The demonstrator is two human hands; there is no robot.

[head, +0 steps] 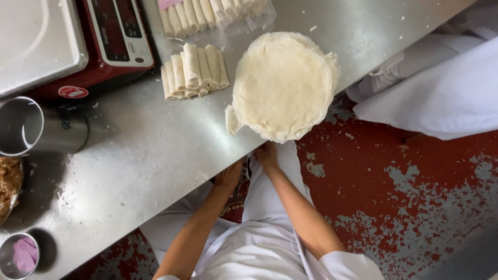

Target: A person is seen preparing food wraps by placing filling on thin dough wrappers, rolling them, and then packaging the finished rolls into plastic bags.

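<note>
Two hands: both at the near edge of the steel table, side by side and close together, arms reaching out from a white apron.
Table: the biggest surface, stretching away beyond both hands, its edge running right above the fingers.
Floor: worn red floor, to the right of the right hand and under both arms.
Scale: a red scale with a steel pan, far beyond the left hand, on its left side.
Wrapper stack: a round pile of pale dough wrappers, just beyond the right hand and overhanging the table edge; one wrapper hangs folded on the side toward the left hand.
Steel cup: a steel cup well off to the left of the left hand.
Rolls: a row of rolled wrappers beyond the left hand, just beside the stack; more rolls in a clear bag farther out.
Left hand: fingers curled at the table edge; whether it grips anything I cannot tell.
Right hand: fingers under the table rim below the stack; its grip is hidden.
</note>
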